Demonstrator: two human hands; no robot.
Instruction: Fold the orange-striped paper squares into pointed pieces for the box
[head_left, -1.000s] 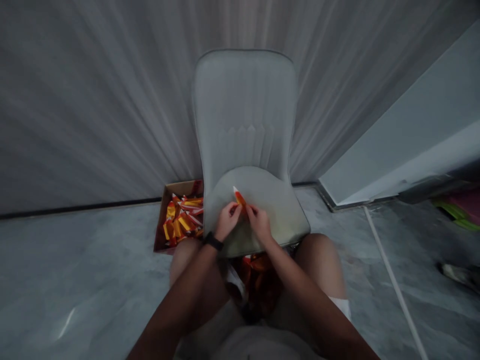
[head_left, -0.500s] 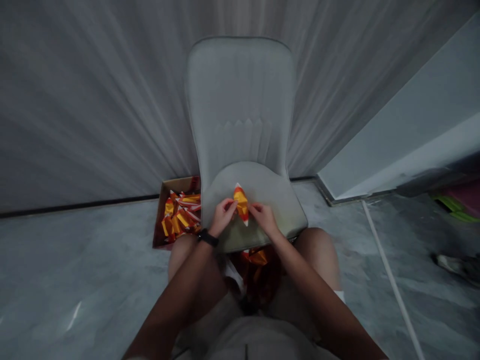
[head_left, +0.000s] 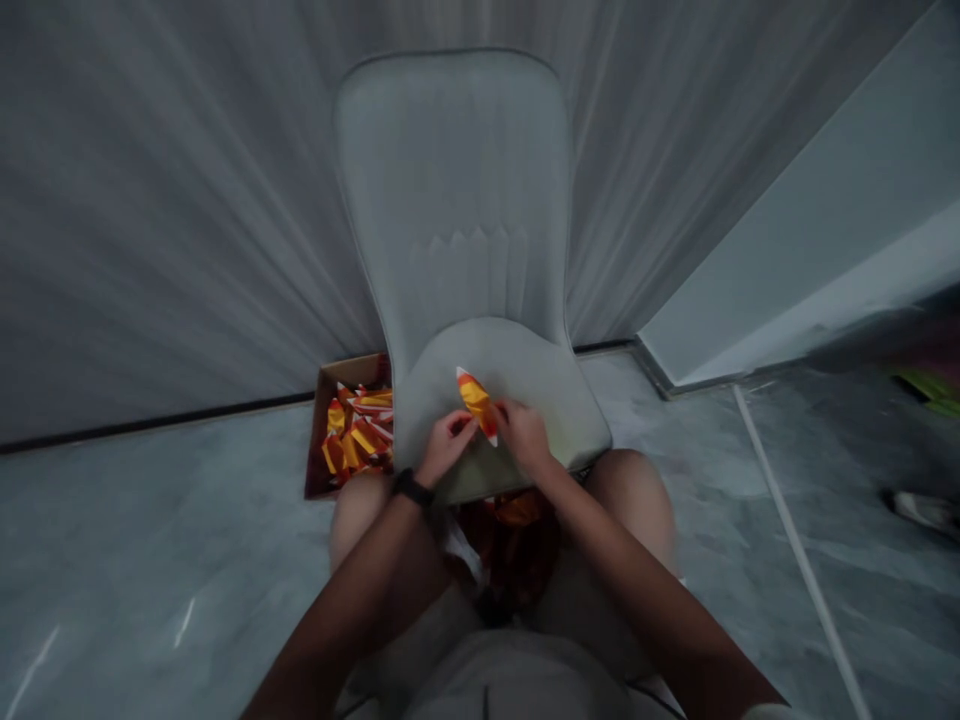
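Left hand (head_left: pixel 446 447) and right hand (head_left: pixel 523 437) close together above the middle of the chair seat (head_left: pixel 536 385), both clamped on one red-and-yellow packet (head_left: pixel 476 403), fingertips only. Packet tilted, white pointed tip up and to the left, lower end by the right hand; contact with the seat impossible to tell (too little depth from this view). Good handling here: light pressure at the packet's edges, wrists low, forearms steady, folds unsquashed. Just past the seat's left edge, a cardboard box (head_left: pixel 321 430) on the floor (head_left: pixel 150 520), heaped with similar packets (head_left: pixel 358 430). More orange packets (head_left: pixel 510 545) in a heap below the seat's front edge. Black wristband (head_left: pixel 412 487) on the left wrist. Behind the chair, a grey curtain (head_left: pixel 150 200); off to the right, a white rod (head_left: pixel 802 560) along the floor.
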